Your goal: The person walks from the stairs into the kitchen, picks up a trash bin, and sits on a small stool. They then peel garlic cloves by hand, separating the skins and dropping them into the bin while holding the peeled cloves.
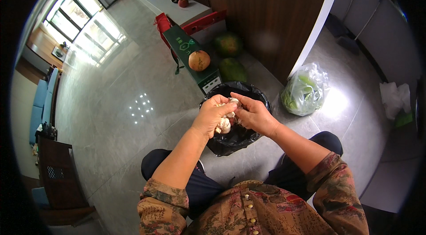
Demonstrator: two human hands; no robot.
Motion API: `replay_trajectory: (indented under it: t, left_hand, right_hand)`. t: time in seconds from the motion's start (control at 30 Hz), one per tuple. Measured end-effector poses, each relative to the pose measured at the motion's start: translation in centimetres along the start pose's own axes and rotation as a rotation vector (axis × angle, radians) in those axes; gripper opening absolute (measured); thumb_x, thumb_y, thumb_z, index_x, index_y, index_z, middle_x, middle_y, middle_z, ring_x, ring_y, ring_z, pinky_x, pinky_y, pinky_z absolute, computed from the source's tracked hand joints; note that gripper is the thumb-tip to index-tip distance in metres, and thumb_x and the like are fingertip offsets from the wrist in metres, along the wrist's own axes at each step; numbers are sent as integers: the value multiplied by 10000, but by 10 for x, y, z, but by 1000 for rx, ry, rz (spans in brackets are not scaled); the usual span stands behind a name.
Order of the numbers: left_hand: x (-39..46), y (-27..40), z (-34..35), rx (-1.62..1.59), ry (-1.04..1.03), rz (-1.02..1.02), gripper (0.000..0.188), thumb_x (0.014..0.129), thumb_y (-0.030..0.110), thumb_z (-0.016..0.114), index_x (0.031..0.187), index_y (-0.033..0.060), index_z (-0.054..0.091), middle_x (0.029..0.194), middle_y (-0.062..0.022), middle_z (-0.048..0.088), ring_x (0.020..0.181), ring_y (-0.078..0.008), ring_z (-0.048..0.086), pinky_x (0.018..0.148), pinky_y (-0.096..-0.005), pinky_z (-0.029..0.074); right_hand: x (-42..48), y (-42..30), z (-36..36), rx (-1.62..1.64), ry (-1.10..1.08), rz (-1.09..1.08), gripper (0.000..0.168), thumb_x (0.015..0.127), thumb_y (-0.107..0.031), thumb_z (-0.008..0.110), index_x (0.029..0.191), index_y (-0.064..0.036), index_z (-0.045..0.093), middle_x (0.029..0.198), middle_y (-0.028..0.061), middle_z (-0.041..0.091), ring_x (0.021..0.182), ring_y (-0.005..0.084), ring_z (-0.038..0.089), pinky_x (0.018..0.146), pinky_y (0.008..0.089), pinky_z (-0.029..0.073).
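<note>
My left hand (213,114) is closed around several whitish garlic bulbs (223,125), one of which sticks out below the fingers. Against the upper end of the bunch, the thumb and fingers of my right hand (254,113) pinch a pale piece of garlic (234,101); its exact outline is partly hidden by the fingertips. Both hands meet above a bin lined with a black plastic bag (229,147), which stands on the floor between my knees. What lies inside the bin is too dark to make out.
A green box (186,43) with a round yellowish fruit (199,60) on top stands beyond the bin. Beside it lie two watermelons (233,69) (228,44). At right, a clear bag of green vegetables (304,90) rests on the grey tiles near a wall edge (316,25).
</note>
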State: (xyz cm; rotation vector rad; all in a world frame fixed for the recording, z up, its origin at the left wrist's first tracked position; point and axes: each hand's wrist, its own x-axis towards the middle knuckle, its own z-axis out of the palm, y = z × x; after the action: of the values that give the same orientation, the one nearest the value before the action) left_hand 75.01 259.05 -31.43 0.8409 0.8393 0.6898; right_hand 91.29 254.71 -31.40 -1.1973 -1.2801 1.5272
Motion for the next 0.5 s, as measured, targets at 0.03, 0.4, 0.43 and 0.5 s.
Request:
replay_trajectory:
  t: [0.03,0.4,0.43,0.5]
  left_hand:
    - [0,1,0,5,0,-12,139,825,98,633,880,45,517,779,-63,603,603,-130,589,513,-252,494]
    - [-2,4,-1,9,31,-7,147,785,66,619,882,60,508,753,-72,597,531,-130,565,454,-267,497]
    - [-1,4,0,-22,29,-15,151,785,69,615,892,59,509,752,-69,594,532,-130,565,457,-266,499]
    - [-1,2,0,-82,29,-29,162,784,74,607,913,57,511,751,-64,588,533,-129,564,462,-265,504]
  right_hand:
    - [0,1,-1,34,-7,1,477,929,-91,500,1376,-21,348,997,30,583,798,66,533,693,208,456]
    - [4,5,-10,538,-141,174,420,896,-100,507,1306,-38,443,957,54,611,734,100,572,591,235,476]
    - [3,5,-9,551,-117,166,409,892,-102,505,1293,-43,451,948,58,613,730,113,580,582,247,483]
    - [4,7,-5,579,-76,150,388,883,-106,503,1266,-54,469,931,66,617,721,139,598,562,272,497]
